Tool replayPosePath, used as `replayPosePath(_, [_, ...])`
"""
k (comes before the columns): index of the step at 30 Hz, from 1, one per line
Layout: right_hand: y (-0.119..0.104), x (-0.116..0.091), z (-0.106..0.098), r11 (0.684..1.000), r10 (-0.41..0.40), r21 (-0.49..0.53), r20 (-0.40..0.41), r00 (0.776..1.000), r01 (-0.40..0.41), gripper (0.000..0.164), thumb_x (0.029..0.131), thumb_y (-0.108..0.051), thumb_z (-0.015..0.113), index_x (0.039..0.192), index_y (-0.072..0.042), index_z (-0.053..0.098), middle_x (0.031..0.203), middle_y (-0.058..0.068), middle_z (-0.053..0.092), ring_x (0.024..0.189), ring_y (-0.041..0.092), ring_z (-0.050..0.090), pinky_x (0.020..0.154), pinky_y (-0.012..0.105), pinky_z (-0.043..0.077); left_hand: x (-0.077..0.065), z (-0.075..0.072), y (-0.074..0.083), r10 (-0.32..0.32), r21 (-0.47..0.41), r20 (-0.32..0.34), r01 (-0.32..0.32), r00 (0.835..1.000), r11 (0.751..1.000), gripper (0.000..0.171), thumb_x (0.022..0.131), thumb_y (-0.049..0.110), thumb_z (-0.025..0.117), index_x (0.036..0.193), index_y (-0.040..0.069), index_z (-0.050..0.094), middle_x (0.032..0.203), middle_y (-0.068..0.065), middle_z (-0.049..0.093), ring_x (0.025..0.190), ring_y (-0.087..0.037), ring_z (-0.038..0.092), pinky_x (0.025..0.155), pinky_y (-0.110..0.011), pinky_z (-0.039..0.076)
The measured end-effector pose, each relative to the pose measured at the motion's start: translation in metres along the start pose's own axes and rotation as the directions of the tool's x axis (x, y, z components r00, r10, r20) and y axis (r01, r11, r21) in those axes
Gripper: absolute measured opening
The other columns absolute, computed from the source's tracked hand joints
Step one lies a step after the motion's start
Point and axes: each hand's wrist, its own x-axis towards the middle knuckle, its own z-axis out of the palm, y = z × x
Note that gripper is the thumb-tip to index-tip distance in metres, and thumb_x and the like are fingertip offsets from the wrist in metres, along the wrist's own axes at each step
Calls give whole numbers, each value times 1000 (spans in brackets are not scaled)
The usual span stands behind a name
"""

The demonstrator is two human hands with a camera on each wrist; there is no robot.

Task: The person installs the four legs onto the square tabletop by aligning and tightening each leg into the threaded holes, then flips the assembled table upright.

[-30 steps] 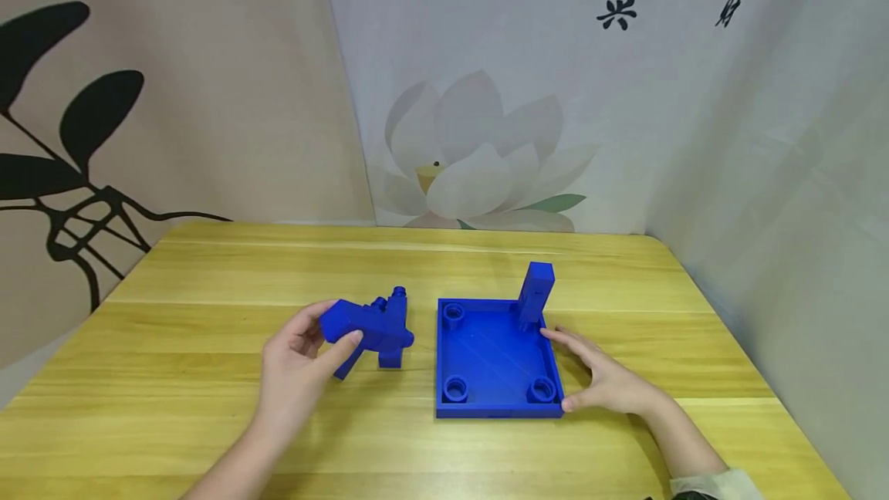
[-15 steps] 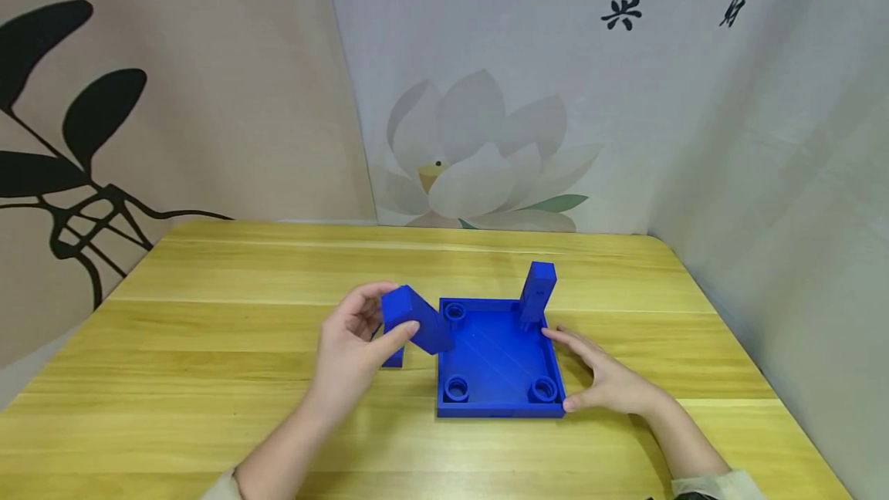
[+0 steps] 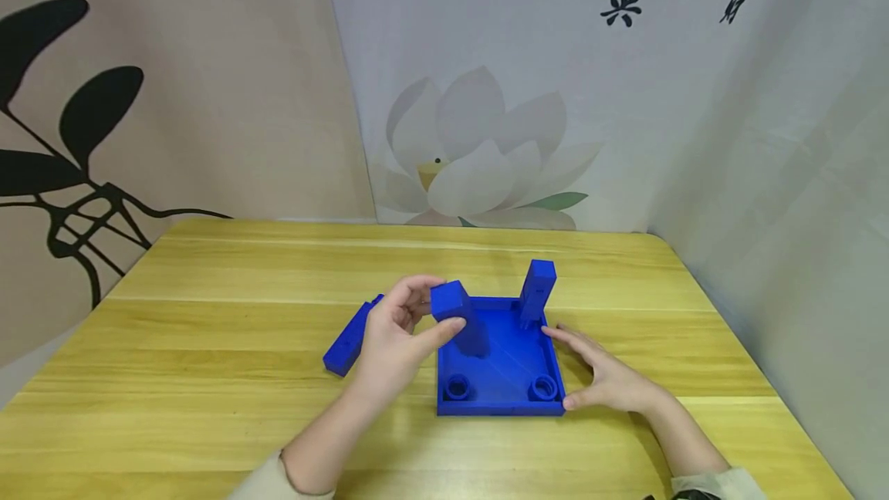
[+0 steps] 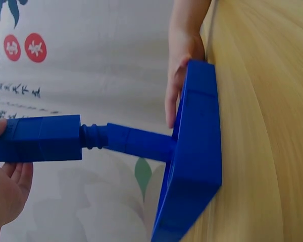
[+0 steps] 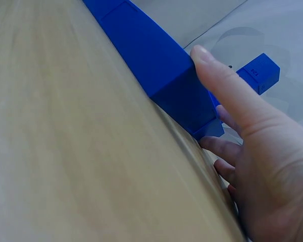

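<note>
My left hand (image 3: 399, 338) grips a blue square leg (image 3: 450, 301) between thumb and fingers. The leg leans over the left part of a shallow blue square tabletop (image 3: 500, 410), which lies with its rim up. In the left wrist view, a ribbed threaded stub (image 4: 93, 136) sticks out of the held leg's end. A second leg (image 3: 538, 284) stands in the tabletop's far right corner. Round sockets (image 3: 457, 387) show in both near corners; the held leg hides the far left one. My right hand (image 3: 607, 384) rests against the right side wall, thumb (image 5: 204, 54) at the near corner, fingers extended.
Left of the tabletop, partly behind my left hand, a blue leg (image 3: 346, 344) lies on the wooden table (image 3: 208, 376). A printed cloth (image 3: 278, 83) hangs behind the table's far edge, with another curtain along the right.
My left hand has carried the leg rightward from beside the loose leg to over the tabletop, tilting it more upright. The right hand and the tabletop stay where they were.
</note>
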Motion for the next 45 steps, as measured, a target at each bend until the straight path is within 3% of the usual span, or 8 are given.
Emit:
replayPosePath(4, [0,0,0,1000,1,-7,0,1000,-1,97,73,-32,83,152,-20,28,155,20,17,138,49,10,97,77,13,3,11,-1,21,-12,32,-20,999,1000,41,78,0,78,116,3,62,103,-8,65,90,-24,62,86,-35,51])
replayPosePath(11, [-2,1,0,1000,16,5,-4,1000,-16,97,72,-31,84,151,-23,29,155,20,17,138,46,10,98,75,13,8,32,-2,0,-47,70,3,998,999,40,79,2,77,117,6,64,103,-6,65,94,-22,62,88,-39,50])
replayPosePath(21, [-4,0,-1,999,42,14,-2,999,-42,96,72,-27,84,151,-27,29,155,21,17,138,47,10,97,76,12,11,57,-13,48,-102,139,-34,989,994,40,80,1,76,118,6,64,100,-7,66,95,-23,62,89,-38,50])
replayPosePath(30, [-6,-2,0,997,72,17,-38,997,-71,98,71,-23,85,149,-7,29,152,24,21,137,46,15,102,72,13,11,74,-21,17,-108,156,0,988,994,40,81,3,76,119,7,65,98,-8,67,94,-20,62,89,-40,50])
replayPosePath(36, [-6,-3,0,994,110,25,-40,993,-109,104,71,-24,85,150,1,23,153,27,16,138,48,10,102,72,9,11,83,-29,6,-91,153,8,988,996,39,78,3,79,115,8,67,96,-5,68,90,-17,62,87,-36,51])
replayPosePath(39, [-5,-3,0,994,103,33,-33,994,-102,105,71,-24,85,152,-3,21,153,26,15,138,48,9,102,73,7,11,87,-32,-1,-89,153,14,988,996,39,77,3,80,114,8,67,94,-4,68,88,-15,62,86,-35,51])
replayPosePath(45, [-1,0,1,998,6,65,-8,1000,-5,103,72,-18,85,153,-26,23,156,13,16,139,44,10,102,72,6,11,93,-37,-2,-86,157,15,988,996,39,76,2,80,112,6,67,92,-6,68,87,-14,62,86,-33,51])
